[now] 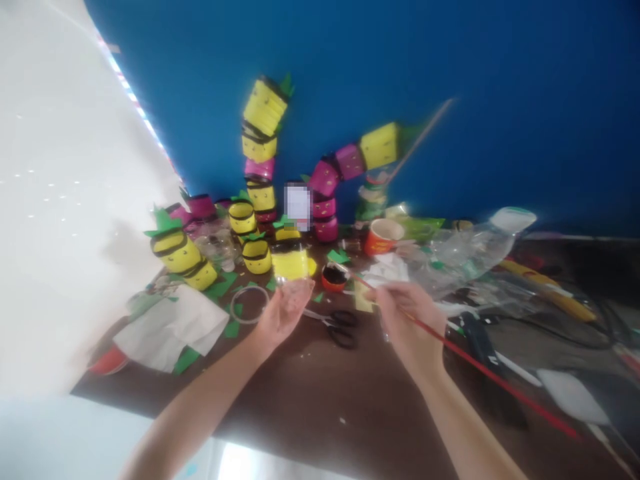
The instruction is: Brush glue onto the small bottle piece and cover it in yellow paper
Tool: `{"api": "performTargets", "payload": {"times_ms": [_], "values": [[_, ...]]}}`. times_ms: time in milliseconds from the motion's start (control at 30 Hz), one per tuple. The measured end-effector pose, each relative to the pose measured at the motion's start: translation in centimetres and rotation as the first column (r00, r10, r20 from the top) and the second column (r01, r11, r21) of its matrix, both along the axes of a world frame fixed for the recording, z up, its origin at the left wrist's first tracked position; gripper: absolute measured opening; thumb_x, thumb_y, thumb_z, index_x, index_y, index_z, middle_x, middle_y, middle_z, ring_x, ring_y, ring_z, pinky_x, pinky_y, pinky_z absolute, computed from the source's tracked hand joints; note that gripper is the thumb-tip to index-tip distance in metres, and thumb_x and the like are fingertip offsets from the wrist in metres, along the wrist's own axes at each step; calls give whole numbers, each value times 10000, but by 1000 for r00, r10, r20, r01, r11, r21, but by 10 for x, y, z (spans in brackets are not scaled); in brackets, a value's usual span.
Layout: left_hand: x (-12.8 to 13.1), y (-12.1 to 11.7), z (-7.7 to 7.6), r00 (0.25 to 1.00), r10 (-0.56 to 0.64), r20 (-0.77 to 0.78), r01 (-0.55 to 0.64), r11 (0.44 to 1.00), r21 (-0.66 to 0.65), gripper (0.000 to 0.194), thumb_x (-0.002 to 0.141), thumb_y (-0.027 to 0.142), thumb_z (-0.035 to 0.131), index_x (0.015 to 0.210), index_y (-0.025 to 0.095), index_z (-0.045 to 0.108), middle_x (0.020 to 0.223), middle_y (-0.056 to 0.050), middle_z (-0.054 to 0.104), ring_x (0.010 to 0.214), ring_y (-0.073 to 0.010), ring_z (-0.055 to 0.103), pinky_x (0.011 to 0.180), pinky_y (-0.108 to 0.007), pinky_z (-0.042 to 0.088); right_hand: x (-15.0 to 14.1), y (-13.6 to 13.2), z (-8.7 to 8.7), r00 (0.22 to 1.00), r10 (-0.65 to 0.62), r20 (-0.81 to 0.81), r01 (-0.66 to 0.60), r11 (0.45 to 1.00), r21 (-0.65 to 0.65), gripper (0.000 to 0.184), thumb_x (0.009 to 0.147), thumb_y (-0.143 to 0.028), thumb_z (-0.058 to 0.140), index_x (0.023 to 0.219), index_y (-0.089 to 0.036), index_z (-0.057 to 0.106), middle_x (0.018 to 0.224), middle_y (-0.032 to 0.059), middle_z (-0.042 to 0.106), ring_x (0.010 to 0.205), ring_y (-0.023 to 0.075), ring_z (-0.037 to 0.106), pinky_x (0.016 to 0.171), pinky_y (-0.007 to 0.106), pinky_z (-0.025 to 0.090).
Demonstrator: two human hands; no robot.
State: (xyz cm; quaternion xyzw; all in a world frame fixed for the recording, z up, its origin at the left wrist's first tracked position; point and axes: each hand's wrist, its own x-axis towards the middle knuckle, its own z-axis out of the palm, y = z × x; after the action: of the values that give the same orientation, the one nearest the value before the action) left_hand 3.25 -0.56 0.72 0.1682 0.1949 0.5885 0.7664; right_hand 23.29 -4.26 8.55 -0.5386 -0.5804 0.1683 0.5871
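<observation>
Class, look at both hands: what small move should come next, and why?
Probably bring the red brush to the yellow cup: the right hand has its tip at a pot of dark, paint-like stuff, and the left hand holds the cup nearby.

The dark brown surface (310, 393) carries black-handled scissors (331, 323) near its middle, with a small red pot (334, 281) of dark matter just behind them. To the left lie a white sheet (170, 327), green scraps (219, 287) and a red piece (109, 361) near the edge; small yellow cups (257, 261) stand farther back. An orange-and-white cup (380, 241) stands toward the rear, and clear plastic (463, 253) and a black tool (481, 353) lie to the right.
</observation>
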Motion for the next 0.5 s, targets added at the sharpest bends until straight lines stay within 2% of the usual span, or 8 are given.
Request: {"api": "performTargets", "payload": {"times_ms": [67, 200, 367, 500], "values": [[-2, 0, -1, 999, -3, 35, 3, 1000, -20, 510, 734, 475, 709, 1092, 117, 648, 1096, -121, 689, 1212, -257, 546, 1117, -386, 340, 2, 14, 10, 998, 49, 36, -45, 994, -96, 153, 826, -322, 617, 816, -178, 667, 705, 32, 737, 630, 167, 698, 561, 253, 538], [-5, 2, -4, 994, -42, 106, 49, 997, -61, 499, 726, 536, 689, 1059, 167, 647, 1046, -102, 680, 1084, -231, 607, 1030, -382, 414, -1, 45, 26, 965, 223, 138, -192, 960, -205, 154, 783, -305, 647, 746, -170, 712, 697, 27, 740, 643, 167, 694, 570, 243, 527], [-14, 8, -8, 994, -84, 75, 88, 994, -58, 533, 707, 549, 697, 1053, 149, 636, 973, -93, 655, 875, -182, 626, 883, -348, 473, -9, 70, 31, 949, 247, 196, -199, 952, -235, 180, 774, -330, 641, 741, -164, 704, 683, 26, 730, 612, 165, 675, 550, 245, 504], [-21, 12, -8, 990, -103, 92, 103, 995, -2, 570, 647, 589, 727, 1030, 176, 640, 1009, -85, 642, 875, -181, 613, 838, -343, 471, -15, 86, 28, 893, 294, 341, -193, 934, -300, 223, 835, -357, 565, 775, -181, 689, 743, 32, 727, 705, 177, 672, 676, 277, 504]]}}
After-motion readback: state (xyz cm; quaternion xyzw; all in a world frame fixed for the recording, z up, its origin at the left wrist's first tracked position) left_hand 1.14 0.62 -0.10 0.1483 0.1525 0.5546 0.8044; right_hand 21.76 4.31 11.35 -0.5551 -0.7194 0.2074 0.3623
